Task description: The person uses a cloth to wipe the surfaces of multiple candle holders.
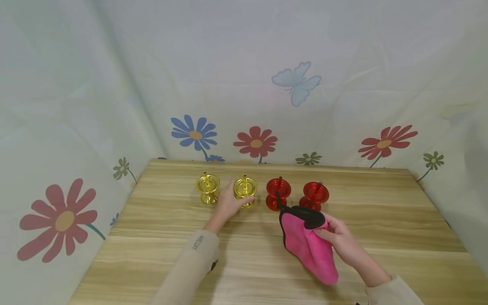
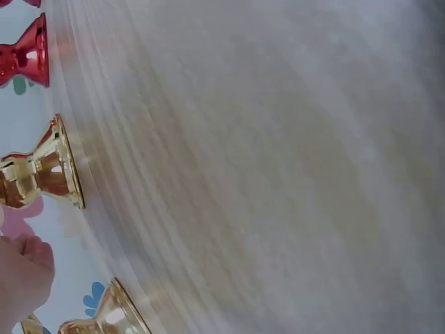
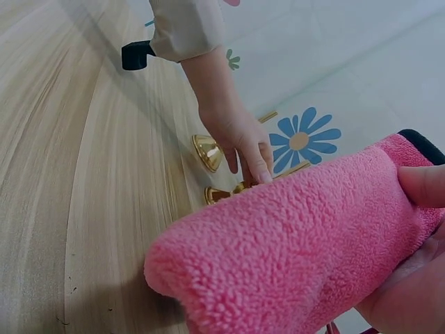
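Observation:
Two gold candle holders, a left one (image 1: 208,192) and a right one (image 1: 245,186), stand upright on the wooden table. My left hand (image 1: 228,203) is between them, its thumb extended across the front of the right one and its fingers along its left side. I cannot tell whether it touches the holder. My right hand (image 1: 341,239) grips a folded pink fleecy cloth (image 3: 299,236) with black edging, pinched near the dark trim. The cloth hangs down in front of the two red candle holders, one nearer (image 1: 276,199) and one farther right (image 1: 314,192).
The wooden table (image 1: 152,237) runs up to a pale curtain (image 1: 228,84) printed with flowers and a butterfly. A dark object (image 3: 134,56) shows at the left sleeve in the right wrist view.

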{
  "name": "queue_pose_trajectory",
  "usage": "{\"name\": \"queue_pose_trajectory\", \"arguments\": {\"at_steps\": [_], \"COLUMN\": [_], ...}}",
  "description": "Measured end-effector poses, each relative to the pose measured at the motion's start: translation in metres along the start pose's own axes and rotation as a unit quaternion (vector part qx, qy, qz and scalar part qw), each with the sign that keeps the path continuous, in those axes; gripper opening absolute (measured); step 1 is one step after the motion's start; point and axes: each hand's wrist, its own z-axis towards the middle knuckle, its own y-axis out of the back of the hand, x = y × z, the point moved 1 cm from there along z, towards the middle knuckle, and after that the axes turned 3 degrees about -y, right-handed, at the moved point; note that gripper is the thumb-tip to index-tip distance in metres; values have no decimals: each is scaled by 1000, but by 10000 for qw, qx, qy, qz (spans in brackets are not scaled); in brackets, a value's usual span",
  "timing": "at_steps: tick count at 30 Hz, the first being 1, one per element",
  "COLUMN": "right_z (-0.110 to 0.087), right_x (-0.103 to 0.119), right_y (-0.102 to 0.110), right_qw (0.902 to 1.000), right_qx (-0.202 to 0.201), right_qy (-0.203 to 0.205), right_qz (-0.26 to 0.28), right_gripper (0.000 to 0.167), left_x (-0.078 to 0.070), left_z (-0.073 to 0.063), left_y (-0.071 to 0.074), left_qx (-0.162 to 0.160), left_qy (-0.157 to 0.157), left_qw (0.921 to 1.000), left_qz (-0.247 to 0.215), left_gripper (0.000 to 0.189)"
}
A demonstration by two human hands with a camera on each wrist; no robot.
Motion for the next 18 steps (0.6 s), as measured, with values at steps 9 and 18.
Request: {"name": "queue_pose_trajectory", "arguments": {"at_steps": [9, 18], "right_z": [0, -1], "right_x": [-1, 4], "right_y": [2, 7], "right_qw": [9997, 9962], "right_qx": [-24, -238], "right_qy": [112, 251], "right_qz": [211, 802], "right_gripper": [33, 33], "left_x": [-6, -30], "left_z": [-6, -28], "left_y": [2, 20], "left_qx": [-458, -626], "left_qy": [-253, -1367], "left_qw": [9966, 9779], "left_qz": [630, 1456], "left_gripper": [93, 71]}}
